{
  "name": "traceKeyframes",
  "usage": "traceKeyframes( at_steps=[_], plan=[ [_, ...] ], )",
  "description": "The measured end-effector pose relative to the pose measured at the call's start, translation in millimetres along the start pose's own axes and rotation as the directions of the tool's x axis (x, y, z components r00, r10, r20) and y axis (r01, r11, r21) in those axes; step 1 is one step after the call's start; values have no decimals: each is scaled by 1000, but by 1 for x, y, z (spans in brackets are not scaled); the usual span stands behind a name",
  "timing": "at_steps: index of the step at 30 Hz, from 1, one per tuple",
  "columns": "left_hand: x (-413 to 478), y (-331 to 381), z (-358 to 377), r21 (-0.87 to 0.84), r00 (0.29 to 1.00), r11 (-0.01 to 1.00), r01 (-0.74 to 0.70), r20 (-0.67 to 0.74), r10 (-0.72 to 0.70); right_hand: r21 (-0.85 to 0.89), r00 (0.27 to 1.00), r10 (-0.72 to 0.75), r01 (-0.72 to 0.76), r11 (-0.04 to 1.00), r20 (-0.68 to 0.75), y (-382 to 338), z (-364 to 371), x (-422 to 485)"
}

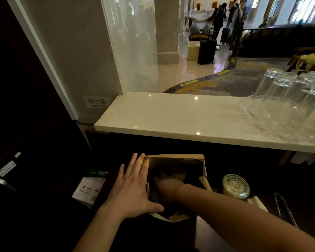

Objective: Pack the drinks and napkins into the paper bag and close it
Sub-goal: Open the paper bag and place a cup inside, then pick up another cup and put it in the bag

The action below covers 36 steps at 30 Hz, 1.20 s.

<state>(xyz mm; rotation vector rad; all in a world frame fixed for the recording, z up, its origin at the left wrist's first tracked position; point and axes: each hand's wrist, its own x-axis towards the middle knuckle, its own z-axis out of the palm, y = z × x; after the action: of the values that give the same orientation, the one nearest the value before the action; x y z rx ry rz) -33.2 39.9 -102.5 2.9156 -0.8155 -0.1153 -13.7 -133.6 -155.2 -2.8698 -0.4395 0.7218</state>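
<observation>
An open brown paper bag (202,162) stands on the dark lower counter in front of me. My left hand (133,190) lies flat against the bag's left wall, fingers spread, thumb on the near rim. My right hand (166,188) reaches down inside the bag; its fingers are in shadow and what they hold, if anything, is hidden. A lidded plastic cup with a yellow drink (235,186) stands just right of the bag. Pale napkins (257,203) lie beside the cup, partly behind my right forearm.
A white marble ledge (171,115) runs above the dark counter, with upturned glasses (287,91) on a glass tray at its right. A pack of A4 paper (91,186) sits left of the bag. Metal tongs (285,210) lie at the far right. People with luggage stand in the lobby beyond.
</observation>
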Motion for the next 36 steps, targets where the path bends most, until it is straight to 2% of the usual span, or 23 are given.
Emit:
traceKeyframes(
  at_steps=[7, 12, 14, 17, 19, 21, 22, 23, 25, 26, 27, 29, 36],
  plan=[
    [-2, -9, 2, -10, 1000, 1000, 2, 11, -2, 174, 980, 50, -16, 985, -190, 2, -22, -37],
    [-3, -5, 4, -16, 1000, 1000, 7, -2, -7, 340, 910, 12, 142, 929, -414, 6, -50, -102],
    [-3, -4, 5, -16, 1000, 1000, 13, -10, -13, 489, 848, 100, 200, 849, -520, 15, -58, -128],
    [-3, -3, 6, -23, 1000, 999, 25, -17, -25, 594, 684, 313, 218, 774, -659, 52, -59, -151],
    [-2, -2, 6, -32, 999, 999, 33, -17, -34, 630, 577, 453, 141, 764, -680, 86, -48, -154],
    [-1, -1, 6, -47, 999, 998, 38, -19, -38, 632, 520, 542, -7, 775, -660, 120, -29, -150],
    [-1, -1, 6, -55, 999, 998, 35, -18, -36, 606, 538, 560, -111, 787, -629, 135, -17, -146],
    [0, -1, 7, -64, 999, 997, 32, -15, -33, 554, 587, 567, -230, 801, -577, 149, -5, -142],
    [0, 0, 7, -71, 999, 997, 30, -8, -31, 417, 706, 584, -428, 802, -401, 170, 18, -135],
    [0, 0, 8, -69, 999, 997, 35, -5, -35, 373, 737, 598, -484, 792, -314, 177, 28, -133],
    [-1, 0, 8, -66, 999, 997, 42, 0, -42, 351, 754, 606, -512, 784, -254, 183, 37, -130],
    [-2, 0, 7, -63, 999, 997, 54, 13, -53, 340, 770, 597, -513, 788, -222, 191, 52, -125],
    [-4, 5, 1, -75, 997, 995, 66, 52, -62, 355, 744, 579, -470, 808, -334, 196, 67, -119]
  ],
)
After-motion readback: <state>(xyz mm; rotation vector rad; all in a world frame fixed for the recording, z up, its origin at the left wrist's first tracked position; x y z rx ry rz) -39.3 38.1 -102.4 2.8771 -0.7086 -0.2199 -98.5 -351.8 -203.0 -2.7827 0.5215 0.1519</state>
